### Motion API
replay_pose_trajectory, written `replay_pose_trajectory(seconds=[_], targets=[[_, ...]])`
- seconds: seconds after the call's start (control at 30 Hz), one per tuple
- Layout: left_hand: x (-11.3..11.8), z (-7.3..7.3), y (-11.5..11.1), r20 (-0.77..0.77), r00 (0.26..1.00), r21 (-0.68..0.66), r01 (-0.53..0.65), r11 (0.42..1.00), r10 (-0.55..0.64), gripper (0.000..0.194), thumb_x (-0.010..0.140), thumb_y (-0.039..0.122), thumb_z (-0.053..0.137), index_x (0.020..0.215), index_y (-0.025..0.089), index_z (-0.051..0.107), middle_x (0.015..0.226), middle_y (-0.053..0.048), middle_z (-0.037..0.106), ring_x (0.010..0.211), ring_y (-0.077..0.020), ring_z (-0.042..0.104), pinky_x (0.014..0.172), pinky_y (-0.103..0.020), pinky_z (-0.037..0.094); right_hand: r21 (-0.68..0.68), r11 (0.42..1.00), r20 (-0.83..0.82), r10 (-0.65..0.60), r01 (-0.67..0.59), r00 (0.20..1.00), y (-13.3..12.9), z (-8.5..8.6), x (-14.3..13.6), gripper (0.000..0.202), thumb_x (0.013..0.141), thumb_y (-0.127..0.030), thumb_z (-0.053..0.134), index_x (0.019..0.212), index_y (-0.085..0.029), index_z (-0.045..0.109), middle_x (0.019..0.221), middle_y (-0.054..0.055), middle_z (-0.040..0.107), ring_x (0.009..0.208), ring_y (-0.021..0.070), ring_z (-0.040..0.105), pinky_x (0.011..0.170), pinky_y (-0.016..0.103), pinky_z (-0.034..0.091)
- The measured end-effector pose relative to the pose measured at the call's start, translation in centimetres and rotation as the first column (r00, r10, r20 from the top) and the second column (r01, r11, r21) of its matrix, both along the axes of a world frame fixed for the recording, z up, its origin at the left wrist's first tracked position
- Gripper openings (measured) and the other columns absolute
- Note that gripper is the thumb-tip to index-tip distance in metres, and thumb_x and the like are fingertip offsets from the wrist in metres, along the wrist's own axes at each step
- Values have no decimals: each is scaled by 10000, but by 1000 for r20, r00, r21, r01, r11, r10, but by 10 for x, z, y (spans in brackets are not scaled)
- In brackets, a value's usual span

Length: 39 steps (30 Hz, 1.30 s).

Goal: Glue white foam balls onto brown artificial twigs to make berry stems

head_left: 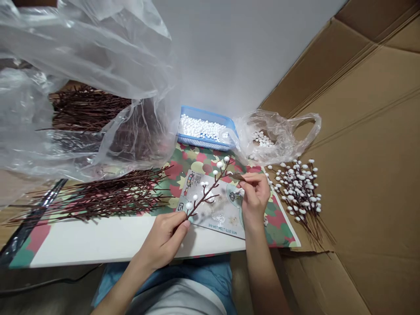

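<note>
In the head view, the left hand [166,236] pinches the lower end of a dark brown branch [211,187] between thumb and fingertips, while the right hand [256,194] has its fingers closed on a small, thin brownish piece [239,176] whose nature is hard to make out. The tip of that piece is close to the upper part of the branch; whether they touch cannot be told. The branch slants up and to the right above a printed card [226,210] reading "DIY HOT MELT GLUE GUN", and bears white balls on several of its twigs, with others bare. Glossy, whitish smears mark the card.

The card lies on a sheet with a red, green and cream pattern [280,229]. To the left, a pile of bare brown branches [114,197] lies across the worktop, and behind it a large translucent plastic bag [141,65] covers part of another heap of stems [88,105]. At the back, near the wall, a blue basket [210,114] holds many small white balls [201,127]. Just beside it, to the right, a clear bag [288,135] contains more of them. Farther right, a bunch of white-tipped sprigs [300,188] lies near a cardboard panel [367,131].
</note>
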<state>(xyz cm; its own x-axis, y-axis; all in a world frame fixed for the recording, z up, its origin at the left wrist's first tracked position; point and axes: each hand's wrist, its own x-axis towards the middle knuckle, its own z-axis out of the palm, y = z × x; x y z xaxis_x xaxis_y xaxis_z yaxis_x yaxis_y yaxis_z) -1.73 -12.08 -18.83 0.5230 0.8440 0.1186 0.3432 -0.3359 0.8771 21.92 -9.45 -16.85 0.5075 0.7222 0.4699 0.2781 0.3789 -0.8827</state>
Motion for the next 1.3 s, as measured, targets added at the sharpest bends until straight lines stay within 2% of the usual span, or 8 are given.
replay_pose_trajectory(seconds=[0.2, 0.43, 0.57, 0.73, 0.87, 0.97, 1.07, 1.3], targets=[[1, -1, 0, -2, 1000, 31, -6, 1000, 6, 337, 937, 258, 346, 612, 206, 276, 540, 43, 374, 498, -99, 396, 511, -237, 260, 90, 996, 8, -29, 28, 1000, -6, 15, 5, 120, 700, -90, 608, 722, -207, 601, 770, -23, 576, 651, 114, 551, 535, 240, 414], [1, 0, 0, 4, 1000, 96, 1, 995, -2, 327, 930, 221, 364, 625, 207, 249, 539, 49, 354, 490, -91, 376, 502, -229, 247, 216, 975, 307, -14, -55, 952, -4, 37, 0, 173, 709, -47, 602, 741, -217, 605, 755, -14, 630, 746, 151, 604, 654, 292, 461], [1, -1, 0, 4, 1000, 120, -8, 993, 8, 331, 922, 204, 384, 623, 206, 240, 535, 52, 341, 482, -87, 363, 498, -227, 241, 217, 975, 369, -42, -42, 928, -1, 42, 5, 164, 709, -58, 600, 733, -220, 600, 749, -10, 631, 747, 162, 612, 652, 304, 471], [1, -2, 1, 14, 1000, 142, -15, 990, 14, 329, 921, 197, 390, 624, 205, 246, 535, 53, 346, 483, -86, 367, 497, -225, 243, 218, 973, 301, 0, -68, 954, 1, 38, 13, 182, 674, -42, 605, 727, -215, 616, 745, -10, 621, 738, 153, 605, 621, 281, 473], [1, -2, 1, 17, 1000, 137, -18, 990, 15, 325, 928, 200, 378, 627, 204, 254, 539, 51, 361, 488, -86, 376, 500, -221, 251, 106, 992, 50, 71, -76, 996, 5, 26, 12, 139, 674, -71, 607, 698, -208, 603, 725, -28, 583, 573, 107, 545, 478, 238, 406], [1, -1, 1, 16, 1000, 130, -17, 991, 15, 328, 928, 201, 376, 626, 204, 248, 537, 51, 355, 486, -86, 371, 499, -224, 248, 55, 991, -56, 126, -123, 990, 7, 20, 8, 119, 662, -87, 609, 669, -204, 586, 692, -41, 570, 518, 89, 516, 467, 235, 391], [1, -2, 0, 20, 1000, 130, -16, 991, 13, 331, 926, 199, 381, 624, 204, 245, 535, 51, 351, 486, -86, 368, 498, -225, 245, 59, 989, -43, 135, -133, 990, 6, 17, 6, 116, 658, -93, 605, 667, -206, 583, 685, -44, 568, 519, 91, 514, 471, 238, 390], [-1, -2, 0, 27, 1000, 121, -17, 993, 14, 325, 926, 200, 379, 626, 203, 255, 537, 50, 355, 489, -87, 373, 502, -226, 245, 6, 999, 195, 49, -52, 980, 1, 16, 15, 132, 695, -82, 608, 693, -214, 601, 723, -25, 599, 650, 125, 553, 534, 245, 443]])
